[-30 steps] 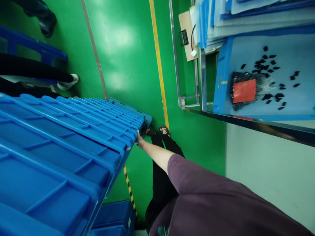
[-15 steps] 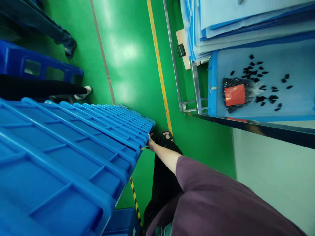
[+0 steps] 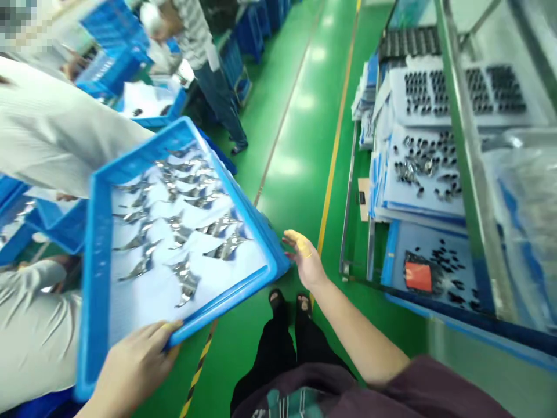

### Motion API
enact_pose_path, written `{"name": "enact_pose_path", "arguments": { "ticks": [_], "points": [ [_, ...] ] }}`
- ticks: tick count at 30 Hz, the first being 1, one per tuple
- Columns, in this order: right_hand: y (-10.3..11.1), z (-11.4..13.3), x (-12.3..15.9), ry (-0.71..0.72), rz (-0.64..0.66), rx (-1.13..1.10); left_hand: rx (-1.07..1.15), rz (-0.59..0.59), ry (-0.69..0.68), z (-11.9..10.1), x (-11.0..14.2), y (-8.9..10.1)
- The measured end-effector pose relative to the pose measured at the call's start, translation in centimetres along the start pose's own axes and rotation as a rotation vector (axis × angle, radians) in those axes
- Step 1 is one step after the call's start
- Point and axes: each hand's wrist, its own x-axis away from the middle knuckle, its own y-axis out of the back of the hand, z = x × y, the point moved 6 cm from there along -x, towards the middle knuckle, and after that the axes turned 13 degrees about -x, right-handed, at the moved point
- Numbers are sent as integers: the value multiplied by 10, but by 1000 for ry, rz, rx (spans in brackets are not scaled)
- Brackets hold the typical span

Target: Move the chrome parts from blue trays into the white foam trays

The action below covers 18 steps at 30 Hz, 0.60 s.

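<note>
A blue tray (image 3: 89,284) tops a stack of blue trays at my left. Several shiny curved metal parts (image 3: 185,278) lie in rows on its white liner. At the near edge, my left hand (image 3: 134,360) is closed round the tray's rim, with a yellow covering on a finger. My right hand (image 3: 307,258) is off the stack, just right of the tray's corner. Its fingers are apart and hold nothing; yellow coverings show on them too.
A metal rack (image 3: 472,174) at the right carries sheets with small black parts and a bag with a red label (image 3: 418,277). People stand and sit at the left, one in a white sleeve (image 3: 65,128) close behind the tray. A yellow line (image 3: 335,157) runs along the green floor.
The view has lifted from the stack's side to its top tray. My right hand has come up from low on the stack and let go; my left hand has come into view on the rim.
</note>
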Motion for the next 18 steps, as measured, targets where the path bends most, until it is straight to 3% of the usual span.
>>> {"name": "enact_pose_path", "arguments": {
  "ticks": [3, 6, 10, 15, 18],
  "points": [
    [-72, 49, 0, 11, 253, 171, 13, 164, -7, -11, -29, 4],
    [-103, 61, -6, -51, 295, 327, 53, 228, -73, -20, -60, 18],
    [-103, 64, -12, -6, 259, 418, 73, 166, -210, -22, -93, 35],
    [-81, 68, -22, 173, -72, 544, 72, -11, -332, -11, -139, 47],
    [-84, 71, -36, 258, -169, 544, 36, -88, -379, -2, -174, 55]
  ]
}}
